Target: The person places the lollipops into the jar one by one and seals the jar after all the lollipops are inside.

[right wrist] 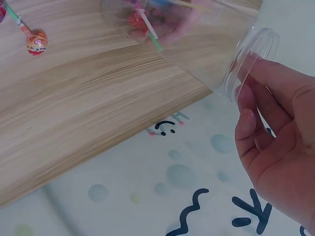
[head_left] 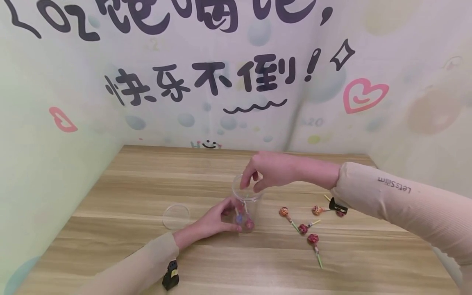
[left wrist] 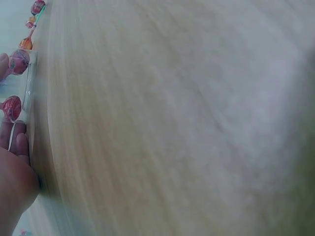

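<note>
A clear plastic jar [head_left: 255, 207] stands without its lid on the wooden table, several lollipops inside. Through its wall I make out a red lollipop [head_left: 249, 223] and a blue one [head_left: 239, 219]. My left hand [head_left: 212, 221] grips the jar low down from the left, thumb in front, fingers partly hidden behind it. Over the jar's mouth is my right hand [head_left: 271, 170], its loosely bent fingertips dipping inside the rim [right wrist: 268, 42]. No lollipop shows between those fingers, and the lollipops [right wrist: 145, 24] in the jar lie well below them.
Right of the jar lie several loose lollipops, among them an orange one [head_left: 284, 212] and a red one [head_left: 313, 239]. A clear round lid [head_left: 176, 217] lies flat on the left. Behind the table hangs a printed backdrop [head_left: 206, 123].
</note>
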Demonstrator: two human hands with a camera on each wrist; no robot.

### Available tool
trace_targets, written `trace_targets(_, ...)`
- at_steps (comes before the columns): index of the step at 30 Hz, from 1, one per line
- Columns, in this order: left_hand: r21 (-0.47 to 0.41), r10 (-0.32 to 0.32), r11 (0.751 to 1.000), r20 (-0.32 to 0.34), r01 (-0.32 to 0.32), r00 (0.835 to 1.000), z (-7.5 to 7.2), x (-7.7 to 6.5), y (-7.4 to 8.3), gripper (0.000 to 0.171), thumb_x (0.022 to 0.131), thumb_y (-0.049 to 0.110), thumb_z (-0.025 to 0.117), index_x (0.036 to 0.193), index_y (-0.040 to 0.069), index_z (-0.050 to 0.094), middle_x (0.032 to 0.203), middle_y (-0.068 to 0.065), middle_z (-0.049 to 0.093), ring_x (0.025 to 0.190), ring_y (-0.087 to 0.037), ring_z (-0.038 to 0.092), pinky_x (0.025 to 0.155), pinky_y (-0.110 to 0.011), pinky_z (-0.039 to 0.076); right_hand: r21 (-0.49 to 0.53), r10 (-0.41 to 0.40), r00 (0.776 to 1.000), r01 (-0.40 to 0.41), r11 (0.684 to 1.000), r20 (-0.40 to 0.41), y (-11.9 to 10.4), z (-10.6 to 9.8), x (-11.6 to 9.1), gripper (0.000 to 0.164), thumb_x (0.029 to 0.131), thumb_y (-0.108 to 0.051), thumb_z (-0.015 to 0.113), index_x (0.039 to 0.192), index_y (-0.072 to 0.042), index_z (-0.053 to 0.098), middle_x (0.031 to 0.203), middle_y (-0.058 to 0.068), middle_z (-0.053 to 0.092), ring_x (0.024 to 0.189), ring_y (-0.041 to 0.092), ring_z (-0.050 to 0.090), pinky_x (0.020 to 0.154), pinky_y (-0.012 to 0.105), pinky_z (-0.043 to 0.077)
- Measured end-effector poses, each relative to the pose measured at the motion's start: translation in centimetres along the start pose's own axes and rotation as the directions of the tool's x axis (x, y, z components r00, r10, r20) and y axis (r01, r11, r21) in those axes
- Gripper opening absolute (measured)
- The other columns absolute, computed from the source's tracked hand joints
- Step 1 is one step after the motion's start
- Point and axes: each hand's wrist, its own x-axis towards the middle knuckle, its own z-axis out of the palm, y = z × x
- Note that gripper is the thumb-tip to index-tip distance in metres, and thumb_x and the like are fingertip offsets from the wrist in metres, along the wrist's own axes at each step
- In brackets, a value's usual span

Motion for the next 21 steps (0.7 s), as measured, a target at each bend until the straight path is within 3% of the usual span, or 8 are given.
trace_targets(5,-0.008,0.011,1.0,0.005,-0.011,1.0,0.0,0.1,0.0,0.059,0.079,0.022,0.083,0.129,0.014,0.052,0.125,-0.005,0.062,0.121,-0.02,0.054,0.101,-0.037,0.042,-0.004,0.007,1.0,-0.007,1.0,-0.027,0.3,0.3,0.0,0.023,0.082,-0.005,0.076,0.102,-0.015,0.078,0.099,-0.005,0.077,0.087,0.008,0.065,0.081,0.022,0.053)
trace_targets(16,-0.002,0.002,1.0,0.0,-0.002,1.0,0.0,0.1,0.3,0.057,0.077,0.019,0.084,0.125,0.015,0.054,0.122,0.0,0.064,0.12,-0.016,0.054,0.1,-0.033,0.042,0.019,-0.005,0.997,0.006,1.0,-0.075,0.6,0.8,0.1,0.023,0.084,-0.005,0.075,0.104,-0.015,0.077,0.102,-0.004,0.077,0.087,0.005,0.066,0.078,0.021,0.054)
trace_targets(21,-0.007,0.039,0.999,0.01,-0.039,0.999,0.4,0.3,0.3,0.062,0.074,0.02,0.087,0.125,0.014,0.053,0.121,-0.001,0.063,0.118,-0.015,0.054,0.105,-0.035,0.04,0.06,0.014,0.996,-0.009,0.998,-0.091,0.7,1.1,0.1,0.023,0.084,-0.004,0.074,0.104,-0.013,0.077,0.102,-0.003,0.077,0.085,0.005,0.066,0.074,0.02,0.055)
